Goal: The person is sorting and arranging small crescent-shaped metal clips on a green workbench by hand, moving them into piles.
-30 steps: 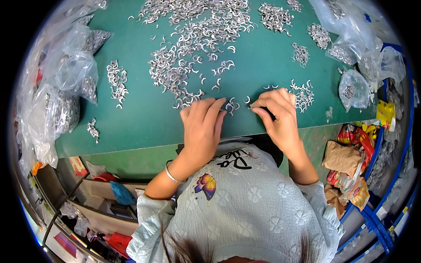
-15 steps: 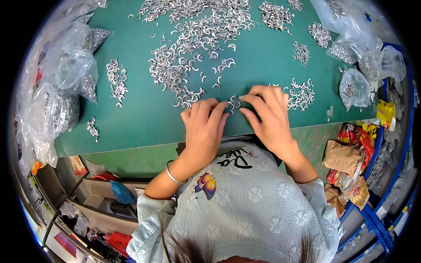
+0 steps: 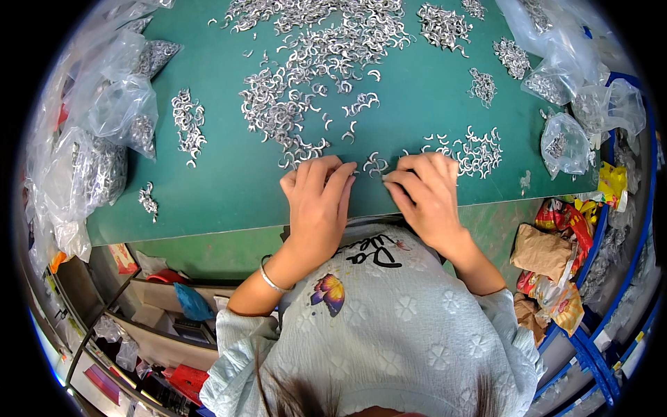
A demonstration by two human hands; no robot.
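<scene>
Small silvery crescent-shaped metal pieces lie between my hands in a little cluster [image 3: 375, 164] on the green tabletop [image 3: 215, 198]. Just left of it, my left hand [image 3: 318, 201] rests with fingers curled and the thumb against the index finger; a small glint shows at the tips, too small to name. On the cluster's right, my right hand [image 3: 427, 198] has its thumb and index fingertips brought together. What they pinch, if anything, cannot be made out. Beyond my right fingers spreads a loose group of crescents [image 3: 479, 153], partly behind the hand.
A large heap of crescents [image 3: 333, 48] covers the far middle. Smaller piles lie at left [image 3: 187, 125] and far right [image 3: 513, 58]. Clear plastic bags of metal pieces line the left edge [image 3: 104, 170] and right edge [image 3: 564, 142]. Brown paper packaging [image 3: 542, 249] sits below the right edge.
My right thumb and index finger have closed together from apart. My left hand has drawn slightly left, leaving the small cluster more exposed between the hands. The whole view has shifted a little.
</scene>
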